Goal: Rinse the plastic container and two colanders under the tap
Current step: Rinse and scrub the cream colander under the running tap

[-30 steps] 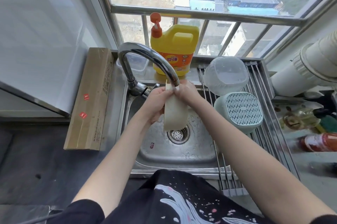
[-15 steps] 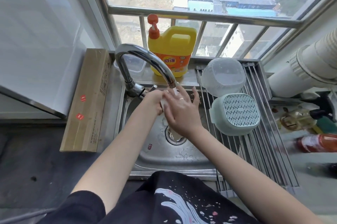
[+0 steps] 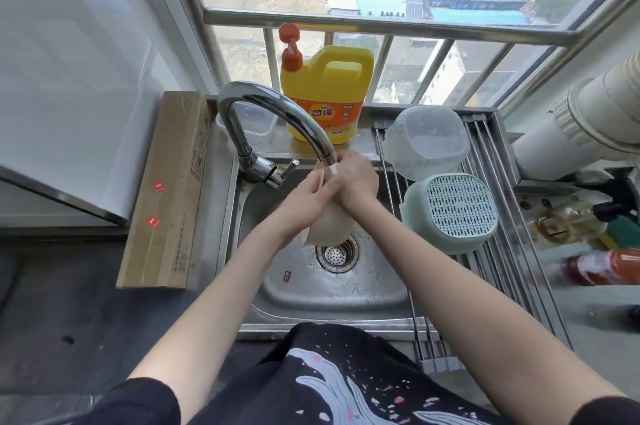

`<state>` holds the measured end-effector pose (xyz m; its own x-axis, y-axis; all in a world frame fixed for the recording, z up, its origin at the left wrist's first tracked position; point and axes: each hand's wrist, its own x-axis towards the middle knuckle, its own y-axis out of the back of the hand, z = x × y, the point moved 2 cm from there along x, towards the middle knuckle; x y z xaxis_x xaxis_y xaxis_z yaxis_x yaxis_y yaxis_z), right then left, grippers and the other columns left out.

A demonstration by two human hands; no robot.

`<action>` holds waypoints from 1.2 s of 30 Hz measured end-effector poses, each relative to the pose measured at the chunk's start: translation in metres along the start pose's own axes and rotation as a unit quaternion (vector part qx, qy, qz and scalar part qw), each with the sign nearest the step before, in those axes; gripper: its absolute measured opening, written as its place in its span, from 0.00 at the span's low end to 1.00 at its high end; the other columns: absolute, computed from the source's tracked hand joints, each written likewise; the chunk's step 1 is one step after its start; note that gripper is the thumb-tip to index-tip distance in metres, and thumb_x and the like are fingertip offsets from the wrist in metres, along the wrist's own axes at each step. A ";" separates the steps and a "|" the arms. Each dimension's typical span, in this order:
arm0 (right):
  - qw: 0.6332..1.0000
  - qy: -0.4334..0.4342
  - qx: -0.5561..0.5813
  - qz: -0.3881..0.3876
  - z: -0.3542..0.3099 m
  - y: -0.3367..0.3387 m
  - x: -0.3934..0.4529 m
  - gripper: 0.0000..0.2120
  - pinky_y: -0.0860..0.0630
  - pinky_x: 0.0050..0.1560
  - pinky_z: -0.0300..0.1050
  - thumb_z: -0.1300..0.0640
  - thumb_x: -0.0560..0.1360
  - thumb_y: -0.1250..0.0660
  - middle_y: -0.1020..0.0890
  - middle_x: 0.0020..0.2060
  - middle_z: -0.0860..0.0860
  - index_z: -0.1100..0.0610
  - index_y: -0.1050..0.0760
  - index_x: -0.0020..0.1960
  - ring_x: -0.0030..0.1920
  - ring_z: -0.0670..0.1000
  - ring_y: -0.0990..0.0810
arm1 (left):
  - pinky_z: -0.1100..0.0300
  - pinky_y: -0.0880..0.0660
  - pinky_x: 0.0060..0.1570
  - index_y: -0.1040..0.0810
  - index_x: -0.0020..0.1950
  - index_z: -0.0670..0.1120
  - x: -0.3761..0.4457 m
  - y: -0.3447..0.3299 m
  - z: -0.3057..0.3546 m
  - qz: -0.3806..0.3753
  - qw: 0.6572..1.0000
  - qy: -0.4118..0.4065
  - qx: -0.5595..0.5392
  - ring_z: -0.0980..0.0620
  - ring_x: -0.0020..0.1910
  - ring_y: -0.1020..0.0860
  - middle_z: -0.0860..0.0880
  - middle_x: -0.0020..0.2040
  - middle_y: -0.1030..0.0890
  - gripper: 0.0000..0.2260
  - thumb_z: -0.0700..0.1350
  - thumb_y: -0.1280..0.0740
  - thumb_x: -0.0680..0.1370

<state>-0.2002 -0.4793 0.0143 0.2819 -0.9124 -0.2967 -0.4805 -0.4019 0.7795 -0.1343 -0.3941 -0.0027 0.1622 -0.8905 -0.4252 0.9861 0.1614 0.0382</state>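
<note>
My left hand and my right hand meet right under the spout of the chrome tap, where a short stream of water falls on them. Both grip the top of a beige cloth that hangs down over the sink drain. A translucent plastic container lies upside down on the drying rack to the right. In front of it a pale green colander also lies upside down, its perforated base facing up. No hand touches either one.
The steel sink is below my hands and the roll-up rack covers its right side. A yellow detergent jug and a small clear tub stand behind the tap. A long cardboard box lies left; bottles lie far right.
Half a second ago my right hand was spread open over my left under the spout. Now both hands are closed on the cloth, which hangs down below them again.
</note>
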 end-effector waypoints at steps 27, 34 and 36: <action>0.843 -0.256 0.417 -0.225 0.085 -0.023 -0.016 0.20 0.22 0.35 0.48 0.42 0.76 0.36 0.18 0.43 0.55 0.55 0.24 0.59 0.36 0.54 0.20 | 0.54 0.23 0.51 0.21 0.49 0.38 0.000 0.021 -0.007 0.065 0.850 0.188 -0.488 0.47 0.39 0.18 0.43 0.40 0.18 0.12 0.46 0.37 0.78; 0.762 -0.420 0.474 -0.134 0.085 -0.039 -0.022 0.21 0.27 0.43 0.61 0.41 0.80 0.44 0.22 0.58 0.57 0.55 0.29 0.62 0.49 0.60 0.22 | 0.55 0.22 0.44 0.26 0.62 0.41 -0.008 -0.022 -0.018 0.092 0.947 0.151 -0.268 0.50 0.44 0.20 0.45 0.49 0.18 0.18 0.52 0.43 0.82; 0.747 -0.437 0.490 -0.105 0.083 -0.040 -0.024 0.17 0.28 0.41 0.56 0.47 0.80 0.44 0.21 0.58 0.56 0.56 0.28 0.62 0.51 0.60 0.23 | 0.54 0.22 0.47 0.25 0.62 0.41 -0.008 -0.034 -0.022 0.100 0.934 0.165 -0.301 0.48 0.47 0.19 0.42 0.54 0.18 0.24 0.59 0.46 0.81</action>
<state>-0.2568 -0.4474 -0.0552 -0.0064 -0.3513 -0.9362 -0.9998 -0.0164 0.0130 -0.1697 -0.3828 -0.0204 0.2245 -0.6535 -0.7228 0.7222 0.6096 -0.3268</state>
